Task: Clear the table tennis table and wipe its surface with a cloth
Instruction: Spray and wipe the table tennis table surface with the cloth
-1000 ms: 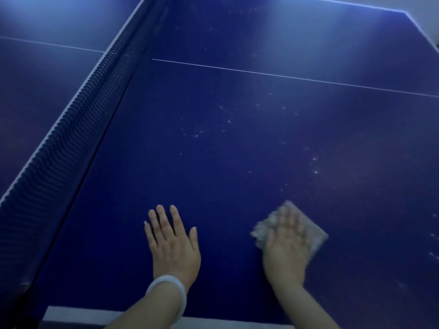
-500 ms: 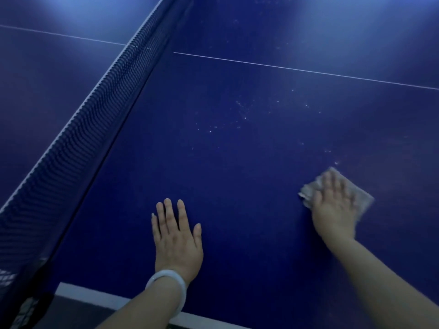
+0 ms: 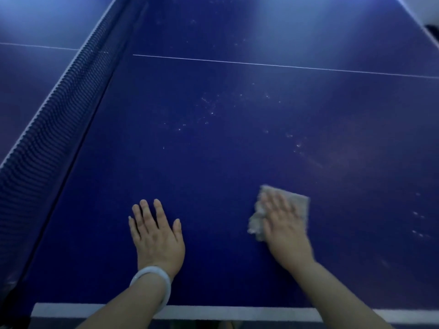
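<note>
Wiping underway: the right hand (image 3: 283, 224) presses its flat fingers on the cloth (image 3: 280, 211) near the table (image 3: 213, 162) edge, while the left hand (image 3: 155, 231) rests spread flat, holding nothing. Next target (probably) the pale specks (image 3: 210, 108) beyond, with firm overlapping strokes.

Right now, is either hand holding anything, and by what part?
Nothing is gripped. The right hand presses flat on the cloth, covering its middle; the left hand lies flat on the table.

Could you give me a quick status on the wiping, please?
Left hand flat on table. Right hand pressing cloth. White specks ahead, nothing blocking.
</note>
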### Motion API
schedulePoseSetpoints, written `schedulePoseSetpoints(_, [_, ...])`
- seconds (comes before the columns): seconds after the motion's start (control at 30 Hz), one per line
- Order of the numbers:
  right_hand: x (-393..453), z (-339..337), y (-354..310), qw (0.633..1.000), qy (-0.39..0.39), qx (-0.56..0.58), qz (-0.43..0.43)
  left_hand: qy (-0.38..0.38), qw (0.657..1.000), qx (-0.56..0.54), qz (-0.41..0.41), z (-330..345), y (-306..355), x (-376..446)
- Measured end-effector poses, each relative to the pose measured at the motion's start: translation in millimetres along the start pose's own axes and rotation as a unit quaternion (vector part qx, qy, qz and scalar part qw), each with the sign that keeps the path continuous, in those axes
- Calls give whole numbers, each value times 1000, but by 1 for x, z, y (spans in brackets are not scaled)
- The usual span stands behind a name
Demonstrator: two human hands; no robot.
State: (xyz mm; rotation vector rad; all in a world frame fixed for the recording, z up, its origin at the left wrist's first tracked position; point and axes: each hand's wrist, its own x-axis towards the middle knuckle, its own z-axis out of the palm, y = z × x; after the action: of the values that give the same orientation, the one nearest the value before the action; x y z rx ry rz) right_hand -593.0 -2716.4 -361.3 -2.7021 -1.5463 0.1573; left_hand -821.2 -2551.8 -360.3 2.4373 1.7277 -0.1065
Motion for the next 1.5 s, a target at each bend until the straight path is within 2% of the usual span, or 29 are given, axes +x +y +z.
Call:
schedulePoseSetpoints(0.07, [-5, -5, 25, 973, -4, 43, 226, -1, 1000, 2, 0, -2, 1, 0])
schedulePoseSetpoints(0.1, [-8, -7, 24, 951, -2, 62, 302, -1, 1000, 3, -2, -2, 0, 0])
schedulePoseSetpoints(0.17, [-9, -7, -4, 930, 11, 83, 357, -3, 1000, 5, -4, -3, 1, -1])
schedulePoseSetpoints(0.23, [-17, -3, -48, 959, 21, 72, 272, -3, 1000, 6, -2, -3, 0, -1])
schedulePoseSetpoints(0.3, [-37, 5, -93, 994, 10, 47, 95, -5, 1000, 1, 2, -2, 0, -1])
schedulePoseSetpoints(0.37, [-63, 10, -111, 999, -11, 35, -35, -4, 1000, -5, 4, 0, -2, -1])
schedulePoseSetpoints(0.4, [-74, 11, -106, 998, -16, 33, -60, -4, 1000, -8, 4, 1, -2, -1])
schedulePoseSetpoints(0.47, [-96, 11, -79, 999, -21, 12, -42, -4, 1000, -16, 5, 3, -4, 0])
schedulePoseSetpoints(0.53, [-117, 8, -43, 998, -11, -4, 60, -4, 1000, -25, 11, 4, -6, 0])
schedulePoseSetpoints(0.63, [-133, -2, -11, 978, -14, 4, 208, -1, 999, -44, 18, 3, -7, -1])
schedulePoseSetpoints(0.8, [-128, 8, -14, 962, -3, 11, 273, -11, 996, -82, 31, -1, -12, 0])
schedulePoseSetpoints(0.93, [-128, 9, -15, 960, -3, 11, 280, -25, 985, -163, 55, -11, -18, 4])
schedulePoseSetpoints(1.07, [-128, 5, -15, 959, 12, 21, 282, -11, 965, -164, 204, -21, 20, -21])
schedulePoseSetpoints(1.17, [-129, 4, -12, 963, 5, 23, 267, -33, 950, -175, 258, -15, 80, -44])
schedulePoseSetpoints(1.23, [-130, 4, -4, 970, -3, 29, 241, -50, 951, -158, 260, -5, 124, -57])
schedulePoseSetpoints(1.3, [-136, 5, 11, 983, -10, 30, 180, -62, 964, -123, 226, 7, 157, -68])
schedulePoseSetpoints(1.4, [-151, 3, 55, 994, -18, 20, 109, -30, 981, -67, 179, 24, 176, -79])
schedulePoseSetpoints(1.5, [-165, -3, 119, 985, -5, 13, 174, 7, 985, -44, 169, 33, 177, -81])
